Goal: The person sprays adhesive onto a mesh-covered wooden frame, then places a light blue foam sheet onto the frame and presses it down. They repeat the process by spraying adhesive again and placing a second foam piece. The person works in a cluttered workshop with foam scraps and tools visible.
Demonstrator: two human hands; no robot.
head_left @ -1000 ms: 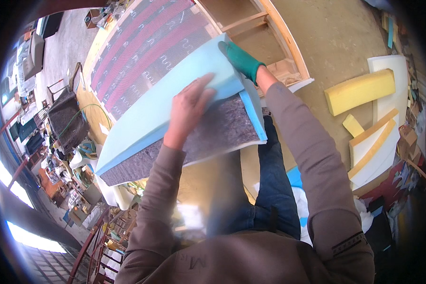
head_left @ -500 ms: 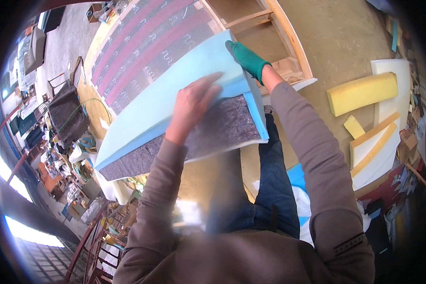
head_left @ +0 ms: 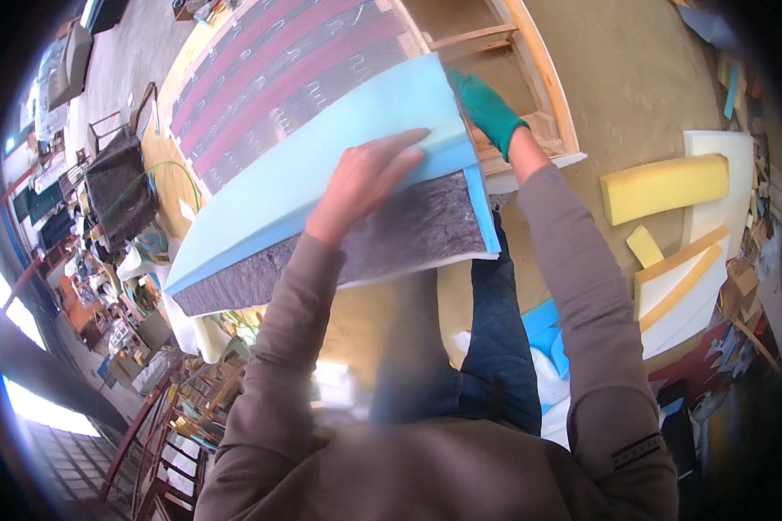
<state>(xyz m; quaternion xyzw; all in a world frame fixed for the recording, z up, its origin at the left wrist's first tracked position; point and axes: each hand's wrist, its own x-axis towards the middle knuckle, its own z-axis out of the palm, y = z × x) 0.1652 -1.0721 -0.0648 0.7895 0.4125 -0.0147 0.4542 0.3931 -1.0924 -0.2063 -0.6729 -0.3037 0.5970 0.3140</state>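
A light-blue foam sheet [head_left: 321, 161] covers the top of an upholstered frame's near side and folds over its edge. Below the fold, dark grey felt padding [head_left: 408, 221] shows on the front face. My bare left hand [head_left: 369, 178] lies on the foam near its front edge, fingers stretched out toward the right. In a green glove, my right hand [head_left: 491, 113] is at the foam's right end, beside the frame's corner. Its fingertips are partly hidden behind the foam edge, so its grip is unclear.
Behind the foam, metal springs and maroon webbing [head_left: 278, 69] span the wooden frame [head_left: 543, 69]. On the floor to the right lie a yellow foam block [head_left: 665, 188], white foam sheets [head_left: 712, 208] and offcuts. A dark covered piece [head_left: 122, 187] stands at the left.
My right hand has shifted slightly right, from gripping over the foam's corner to beside its edge. My left hand has moved a little right along the foam. The view has shifted slightly.
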